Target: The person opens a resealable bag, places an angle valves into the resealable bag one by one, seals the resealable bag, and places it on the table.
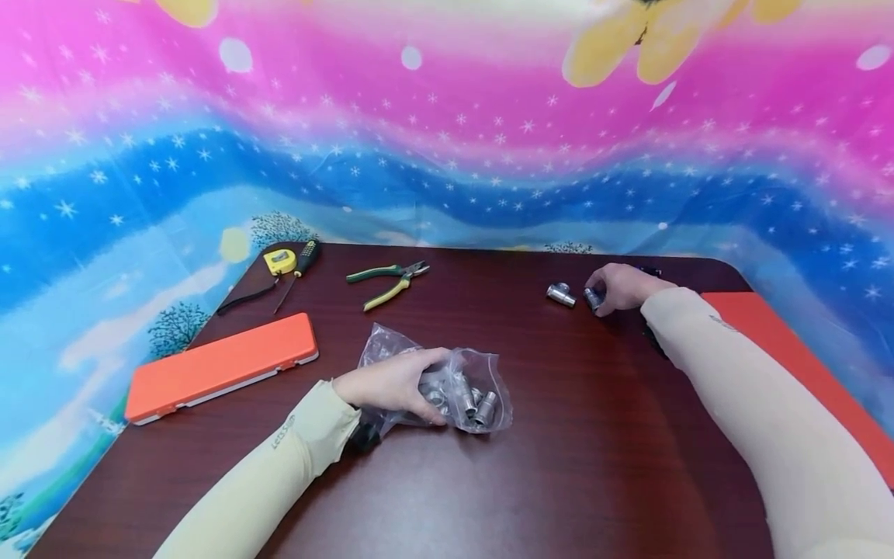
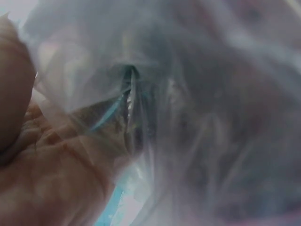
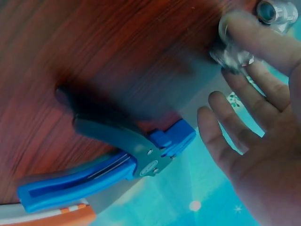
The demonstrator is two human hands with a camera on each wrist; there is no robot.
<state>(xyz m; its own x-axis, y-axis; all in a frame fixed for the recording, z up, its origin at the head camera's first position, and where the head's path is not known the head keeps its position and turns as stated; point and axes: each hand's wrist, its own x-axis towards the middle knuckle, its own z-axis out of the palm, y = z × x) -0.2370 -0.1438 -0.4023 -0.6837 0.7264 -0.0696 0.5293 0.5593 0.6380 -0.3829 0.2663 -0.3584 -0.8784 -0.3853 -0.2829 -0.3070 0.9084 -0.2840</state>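
My left hand [image 1: 398,382] grips a clear plastic bag [image 1: 492,380] on the table, thumb and fingers curled around its side. Inside the bag lie several silvery metal pipe fittings [image 1: 485,407]. In the left wrist view, the blurred bag [image 2: 197,117] fills most of the picture beside my palm. At the far right of the table, my right hand [image 1: 620,287] pinches a metal pipe fitting [image 1: 592,299] between thumb and fingertips. Just left of it rests a metal tee fitting [image 1: 561,295]. The right wrist view shows the pinched fitting [image 3: 230,57] at my fingertips.
Pliers [image 1: 391,283] with green-yellow handles, a yellow tape measure [image 1: 280,262] and a screwdriver [image 1: 307,256] lie at the back left. An orange case [image 1: 223,365] is at left, an orange-red surface [image 1: 761,326] at right. A blue-and-black hand tool [image 3: 127,155] lies near my right wrist.
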